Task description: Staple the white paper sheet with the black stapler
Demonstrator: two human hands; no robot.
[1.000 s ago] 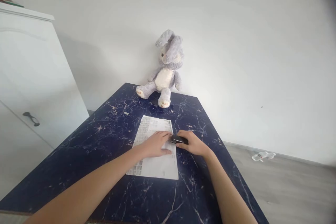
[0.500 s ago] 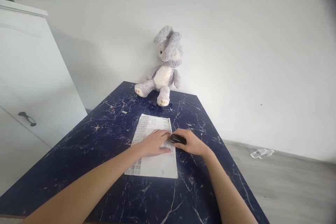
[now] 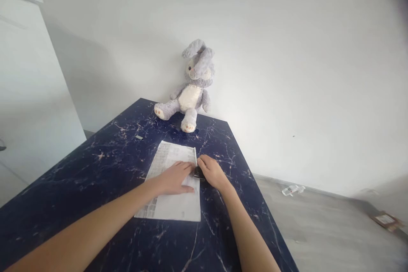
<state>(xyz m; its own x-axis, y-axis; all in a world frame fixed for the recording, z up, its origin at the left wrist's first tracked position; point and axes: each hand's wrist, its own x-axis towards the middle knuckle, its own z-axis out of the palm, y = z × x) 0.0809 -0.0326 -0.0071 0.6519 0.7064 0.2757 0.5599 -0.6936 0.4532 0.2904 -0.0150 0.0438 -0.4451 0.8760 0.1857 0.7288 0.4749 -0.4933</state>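
Note:
Printed sheets of paper (image 3: 177,208) lie on the dark blue marbled table. My left hand (image 3: 175,177) rests flat on the paper with its fingers spread, its fingertips near the right edge. At that edge sits a small black stapler (image 3: 199,173), its front end over the paper. My right hand (image 3: 213,172) is closed over the top of the stapler and covers much of it. Whether its jaws are pressed together cannot be made out.
A grey plush rabbit (image 3: 191,95) sits at the table's (image 3: 105,157) far end against the wall. A small pale green scrap (image 3: 139,137) lies left of the paper. A white cabinet (image 3: 35,85) stands at left. A clear plastic bottle (image 3: 292,190) is on the floor.
My right hand has shifted from holding the stapler's sides to lying over its top. My left hand stays on the paper. The view has turned to the right.

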